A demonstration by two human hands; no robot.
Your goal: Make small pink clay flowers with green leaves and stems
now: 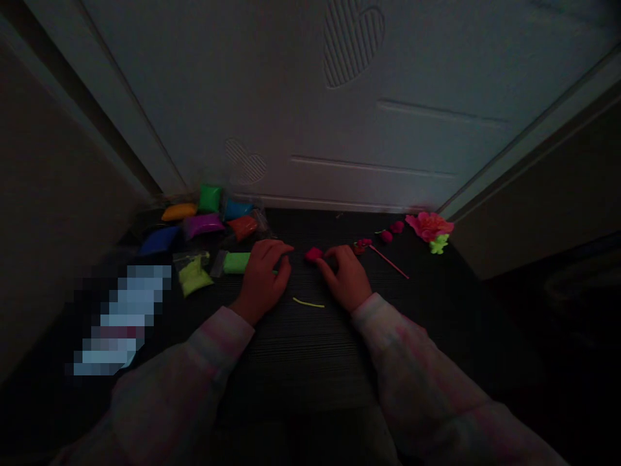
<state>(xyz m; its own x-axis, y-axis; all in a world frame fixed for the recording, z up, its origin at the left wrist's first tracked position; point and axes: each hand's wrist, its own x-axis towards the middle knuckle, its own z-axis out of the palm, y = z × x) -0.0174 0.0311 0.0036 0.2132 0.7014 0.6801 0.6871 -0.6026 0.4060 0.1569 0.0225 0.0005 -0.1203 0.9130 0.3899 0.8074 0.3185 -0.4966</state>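
Observation:
My right hand [348,277] has its thumb and forefinger closed at the right edge of a small red lump of modelling clay [313,254], low over the dark table. To its left, my left hand [264,279] is curved with thumb and forefinger apart, and nothing shows between them. A bag of light green clay [236,262] lies beside the left hand, partly hidden by it. Between my wrists a thin yellow-green clay strip [308,303] rests on the tabletop. Just right of my right hand are small red clay pieces [359,246] and a thin pink stick [389,262].
Several clay packets, including a purple one [204,225] and a yellow one [193,275], cover the left of the dark table [291,369]. A blurred bright object [126,317] lies nearer. A pink flower [430,226] sits back right. A white panel [301,116] rises behind.

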